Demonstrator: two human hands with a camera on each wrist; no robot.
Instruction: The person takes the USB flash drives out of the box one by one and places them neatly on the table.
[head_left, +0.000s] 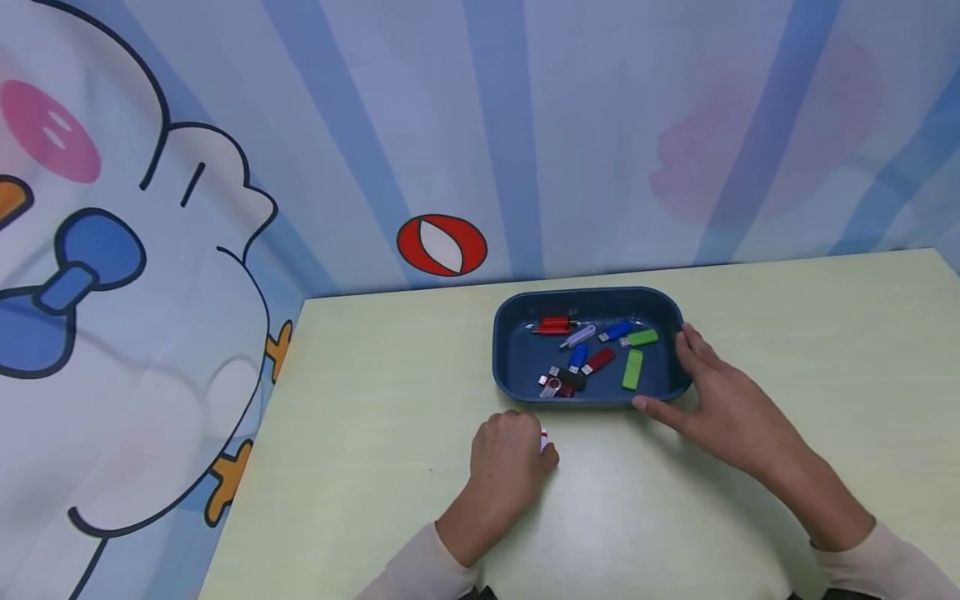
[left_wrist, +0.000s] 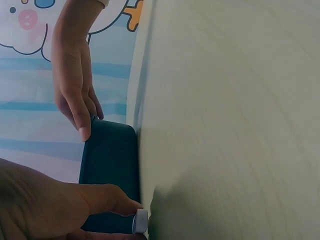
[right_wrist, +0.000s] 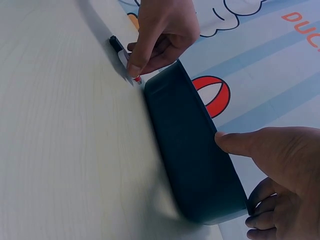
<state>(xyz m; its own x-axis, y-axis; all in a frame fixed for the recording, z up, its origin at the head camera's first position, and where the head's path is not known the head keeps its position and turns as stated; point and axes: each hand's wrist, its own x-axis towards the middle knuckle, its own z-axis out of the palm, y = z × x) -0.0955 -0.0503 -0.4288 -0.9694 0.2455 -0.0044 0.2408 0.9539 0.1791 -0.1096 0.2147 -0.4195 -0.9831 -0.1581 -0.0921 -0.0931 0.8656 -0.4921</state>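
A dark blue plastic tray (head_left: 517, 367) stands on the table with several USB flash drives inside, among them a green one (head_left: 632, 369), a blue one (head_left: 578, 358) and a dark red one (head_left: 599, 361). My right hand (head_left: 738, 417) grips the tray's near right corner, thumb on the near rim and fingers at the right end. In front of the tray's near left corner, my left hand (head_left: 506, 467) pinches a slim white pen-like stick (right_wrist: 123, 57). It has a black end and a bit of red; the hand covers most of it in the head view.
The pale table (head_left: 390, 375) runs back to a wall covering (head_left: 600, 125) with blue stripes and a cartoon duck. A red and white ball (head_left: 442, 244) is printed on the wall behind the tray's left side.
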